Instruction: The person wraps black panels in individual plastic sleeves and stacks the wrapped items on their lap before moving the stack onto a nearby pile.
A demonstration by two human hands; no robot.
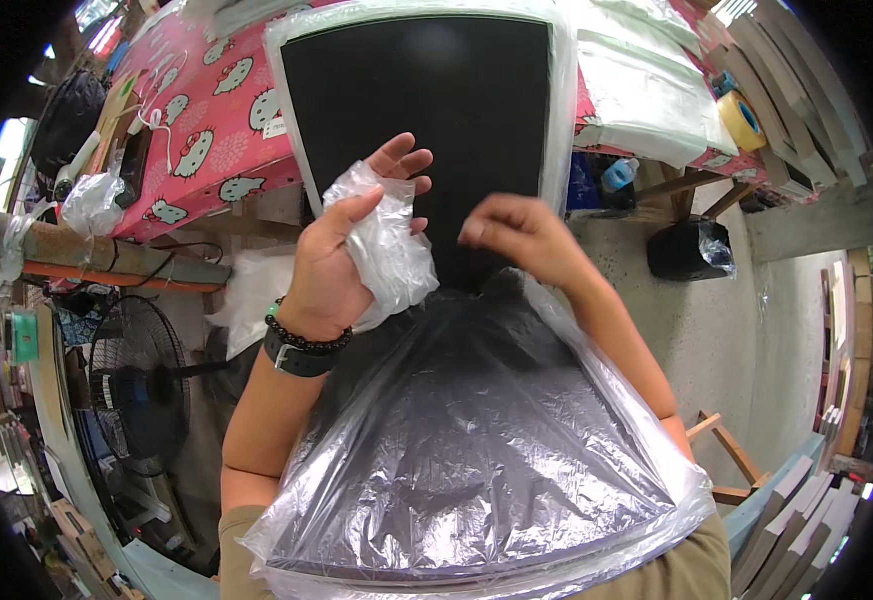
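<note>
My left hand (327, 250), palm up, holds a crumpled bunch of clear plastic film (389, 245) between the thumb and partly stretched fingers. To its right, my right hand (522, 238) has its fingers curled together, slightly blurred; whether anything small is in them is hidden. Beyond both hands lies a flat black panel (417, 110) with clear plastic around its edges. Close to my body spreads a dark panel (457, 430) covered by a wrinkled clear plastic sheet, reaching up below my hands. A black watch and bead bracelet (307, 345) sit on my left wrist.
A table with a pink printed cover (212, 130) stands at the far left. White plastic sheets (647, 90) and a roll of yellow tape (740, 122) lie far right. A standing fan (137, 385) is at left, a black container (690, 250) at right, with stacked boards (792, 530) below.
</note>
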